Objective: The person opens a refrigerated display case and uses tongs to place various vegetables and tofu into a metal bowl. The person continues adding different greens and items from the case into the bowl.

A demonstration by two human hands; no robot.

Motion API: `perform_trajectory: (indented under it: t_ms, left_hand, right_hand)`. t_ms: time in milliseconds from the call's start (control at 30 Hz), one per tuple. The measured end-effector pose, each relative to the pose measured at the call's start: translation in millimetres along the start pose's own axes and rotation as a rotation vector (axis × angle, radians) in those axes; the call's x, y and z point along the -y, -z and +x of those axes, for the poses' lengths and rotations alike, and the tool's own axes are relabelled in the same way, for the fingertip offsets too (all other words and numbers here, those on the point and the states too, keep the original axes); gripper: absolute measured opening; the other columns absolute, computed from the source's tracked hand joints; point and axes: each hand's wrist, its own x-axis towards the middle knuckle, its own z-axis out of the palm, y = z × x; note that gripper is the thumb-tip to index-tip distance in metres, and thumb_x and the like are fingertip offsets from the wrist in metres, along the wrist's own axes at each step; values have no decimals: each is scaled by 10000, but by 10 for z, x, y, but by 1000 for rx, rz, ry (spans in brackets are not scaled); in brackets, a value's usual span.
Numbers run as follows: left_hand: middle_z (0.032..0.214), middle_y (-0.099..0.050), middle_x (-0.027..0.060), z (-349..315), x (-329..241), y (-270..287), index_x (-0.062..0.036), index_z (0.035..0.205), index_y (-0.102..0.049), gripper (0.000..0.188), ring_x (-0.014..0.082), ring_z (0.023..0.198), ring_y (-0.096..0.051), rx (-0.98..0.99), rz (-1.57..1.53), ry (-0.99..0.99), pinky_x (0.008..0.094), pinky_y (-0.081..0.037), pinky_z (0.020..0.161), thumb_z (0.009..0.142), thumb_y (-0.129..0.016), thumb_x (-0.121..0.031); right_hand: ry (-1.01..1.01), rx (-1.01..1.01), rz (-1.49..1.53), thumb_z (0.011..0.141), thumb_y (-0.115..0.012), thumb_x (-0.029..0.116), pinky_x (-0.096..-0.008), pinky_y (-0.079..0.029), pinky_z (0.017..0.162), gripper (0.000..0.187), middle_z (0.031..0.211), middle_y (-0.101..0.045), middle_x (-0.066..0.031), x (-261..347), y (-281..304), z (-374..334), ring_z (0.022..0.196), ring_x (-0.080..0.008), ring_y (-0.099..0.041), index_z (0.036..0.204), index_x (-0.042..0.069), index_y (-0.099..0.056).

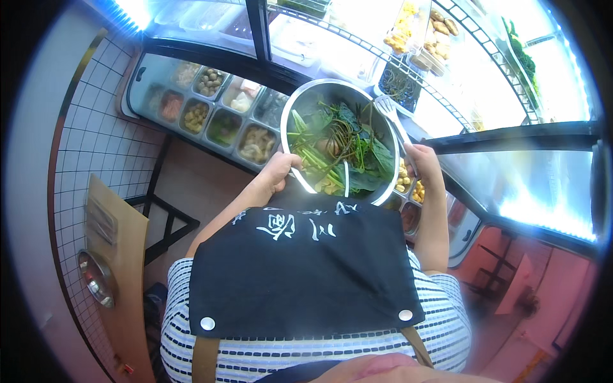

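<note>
A large round metal bowl [311, 97] is held in front of my chest, over the front of the food counter. Inside it are leafy greens [380, 156], pale green stalks [322, 153] and thin brownish strands [345, 137]. My left hand [281, 170] grips the bowl's near left rim, thumb on top and fingers curled below. At the bowl's right side, my right hand [424, 161] is closed around metal tongs [391, 113]. Their slotted tips point up and away past the rim, with nothing visible in them. Whether this hand also supports the bowl is hidden.
Metal tubs [258, 142] of balls, mushrooms and other foods line the counter on the left, with more tubs [418, 191] right of the bowl. Lit wire-edged shelves [440, 105] hold food boxes beyond. At far left, another metal bowl [96, 277] rests on a wooden table [131, 242].
</note>
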Motion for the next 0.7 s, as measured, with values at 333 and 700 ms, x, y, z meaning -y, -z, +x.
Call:
perform_trajectory:
  t_ms: [333,700]
  left_hand:
    - [905,-610,77,83,33,123,5,913,-642,272,200,882,-543,-45,67,118,331,-416,829,646,-589,3]
    - [940,-600,84,69,72,153,16,943,-636,269,190,882,-542,-82,96,121,333,-428,772,676,-621,-14]
  right_hand:
    - [121,-449,-88,952,-637,460,-264,-392,393,441,641,-565,-46,22,69,1331,453,-117,-507,853,32,-599]
    - [196,-70,-332,868,-715,391,-270,-463,547,468,764,-639,-61,40,46,51,625,-107,-585,1040,-43,-681]
